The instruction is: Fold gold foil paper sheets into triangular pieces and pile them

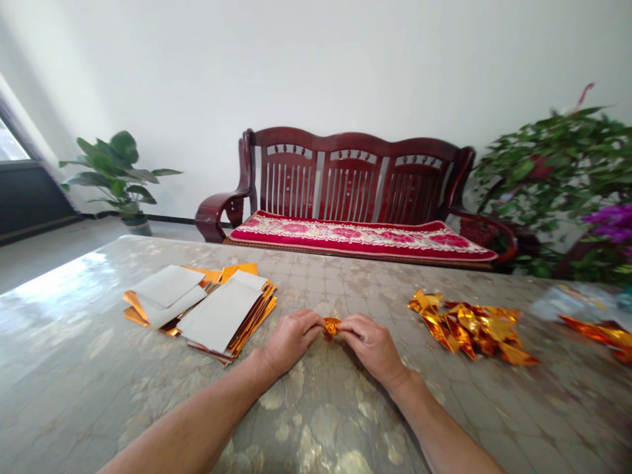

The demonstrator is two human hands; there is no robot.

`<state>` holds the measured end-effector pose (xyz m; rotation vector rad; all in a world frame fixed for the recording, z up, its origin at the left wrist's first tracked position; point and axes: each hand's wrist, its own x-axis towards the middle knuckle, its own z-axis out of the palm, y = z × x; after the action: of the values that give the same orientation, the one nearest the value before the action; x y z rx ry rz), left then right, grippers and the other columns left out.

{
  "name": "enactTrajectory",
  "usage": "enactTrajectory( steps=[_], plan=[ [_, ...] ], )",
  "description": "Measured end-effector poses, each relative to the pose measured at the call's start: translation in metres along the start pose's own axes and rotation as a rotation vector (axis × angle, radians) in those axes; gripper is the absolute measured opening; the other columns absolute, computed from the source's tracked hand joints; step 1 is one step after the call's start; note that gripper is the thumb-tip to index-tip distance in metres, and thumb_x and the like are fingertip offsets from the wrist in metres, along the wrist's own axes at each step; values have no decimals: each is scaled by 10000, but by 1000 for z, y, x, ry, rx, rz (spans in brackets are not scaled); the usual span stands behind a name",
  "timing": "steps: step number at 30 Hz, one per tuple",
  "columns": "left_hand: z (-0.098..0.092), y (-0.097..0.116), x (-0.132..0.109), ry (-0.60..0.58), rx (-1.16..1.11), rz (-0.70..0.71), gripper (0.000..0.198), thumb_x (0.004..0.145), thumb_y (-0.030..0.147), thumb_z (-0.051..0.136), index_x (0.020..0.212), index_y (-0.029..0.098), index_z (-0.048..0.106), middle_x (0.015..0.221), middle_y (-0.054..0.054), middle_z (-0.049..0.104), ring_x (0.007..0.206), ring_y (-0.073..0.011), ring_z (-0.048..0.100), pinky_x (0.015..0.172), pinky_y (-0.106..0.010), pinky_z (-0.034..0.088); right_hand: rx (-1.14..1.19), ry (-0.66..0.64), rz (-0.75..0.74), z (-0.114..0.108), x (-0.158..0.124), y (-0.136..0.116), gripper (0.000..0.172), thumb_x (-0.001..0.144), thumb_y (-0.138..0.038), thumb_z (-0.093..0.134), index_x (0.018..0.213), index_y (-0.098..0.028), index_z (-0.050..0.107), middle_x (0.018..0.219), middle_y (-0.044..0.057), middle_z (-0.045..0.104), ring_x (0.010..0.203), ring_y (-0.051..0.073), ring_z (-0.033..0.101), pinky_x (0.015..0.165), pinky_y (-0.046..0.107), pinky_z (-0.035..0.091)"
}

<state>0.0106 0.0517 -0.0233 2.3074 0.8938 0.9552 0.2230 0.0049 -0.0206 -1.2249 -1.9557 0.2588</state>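
Note:
Between my two hands is a small piece of shiny gold foil paper [331, 325], crumpled or folded in its middle. My left hand [292, 337] pinches its left end, and my right hand [370, 342] pinches the right end. Both hands are just above or on the table; I cannot tell which. To the left lie stacks of foil paper sheets [222, 313], many with their pale backs up and orange-gold edges showing. On the right sits a heap of folded gold foil pieces [474, 326].
A patterned cover lies over the table [316, 428]. At the far right are a clear plastic bag [567, 303] and more orange foil [605, 334]. Behind the table stands a dark red wooden bench [350, 171] with a red floral cushion [365, 236]. Potted plants [118, 171] flank it.

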Motion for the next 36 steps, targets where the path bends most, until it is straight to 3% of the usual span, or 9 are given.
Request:
enactTrajectory(
  steps=[14, 20, 36],
  plan=[
    [3, 4, -1, 10, 15, -58, 102, 885, 218, 586, 812, 209, 657, 805, 18, 655, 754, -121, 607, 724, -201, 453, -22, 7, 24, 4, 1, -5, 127, 861, -161, 616, 887, -246, 706, 852, 10, 674, 806, 154, 639, 748, 245, 495],
    [3, 5, -1, 3, 43, -16, 119, 916, 255, 570, 882, 222, 679, 852, 8, 670, 800, -128, 617, 754, -208, 451, 8, 2, 35, 7, 1, -6, 124, 871, -172, 612, 897, -247, 707, 863, 9, 675, 826, 154, 641, 760, 246, 493],
    [6, 6, -2, 8, 18, -43, 133, 906, 248, 564, 815, 208, 653, 817, 2, 663, 763, -124, 606, 721, -205, 456, 29, 34, 39, 11, 0, -9, 145, 880, -172, 582, 884, -250, 704, 846, 19, 671, 798, 160, 636, 741, 256, 500]
  ],
)
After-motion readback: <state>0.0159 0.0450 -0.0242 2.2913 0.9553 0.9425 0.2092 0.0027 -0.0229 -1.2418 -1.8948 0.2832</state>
